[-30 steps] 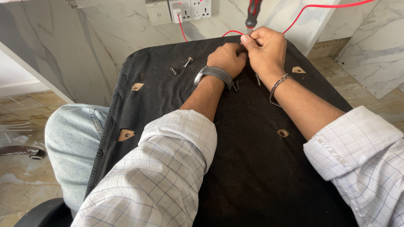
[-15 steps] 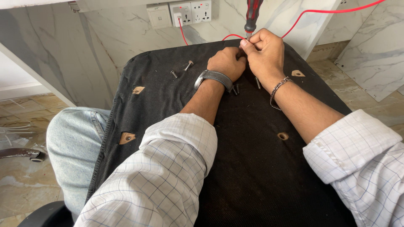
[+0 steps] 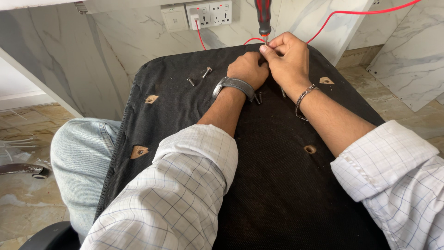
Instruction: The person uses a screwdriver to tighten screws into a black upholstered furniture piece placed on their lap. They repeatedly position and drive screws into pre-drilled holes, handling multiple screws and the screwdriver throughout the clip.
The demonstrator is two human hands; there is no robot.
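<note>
A black fabric-covered panel (image 3: 277,185) with several cut-out holes lies across my lap. At its far edge stands a screwdriver (image 3: 263,16) with a red and black handle, upright with its tip down. My right hand (image 3: 290,58) pinches its shaft just under the handle. My left hand (image 3: 247,68), with a dark watch on the wrist, is a closed fist on the panel, pressed against the right hand; what its fingers hold is hidden. Two loose screws (image 3: 206,71) lie left of my hands, and more screws (image 3: 258,97) lie beside my wrists.
A marble wall with a white socket plate (image 3: 208,13) is just behind the panel. A red cable (image 3: 351,13) runs from the socket past the screwdriver. My jeans-clad knee (image 3: 81,153) sticks out at the left, above a tiled floor and a chair base (image 3: 27,170).
Both hands stay in the same place at the far edge. The screwdriver handle has shifted slightly left and stands more upright.
</note>
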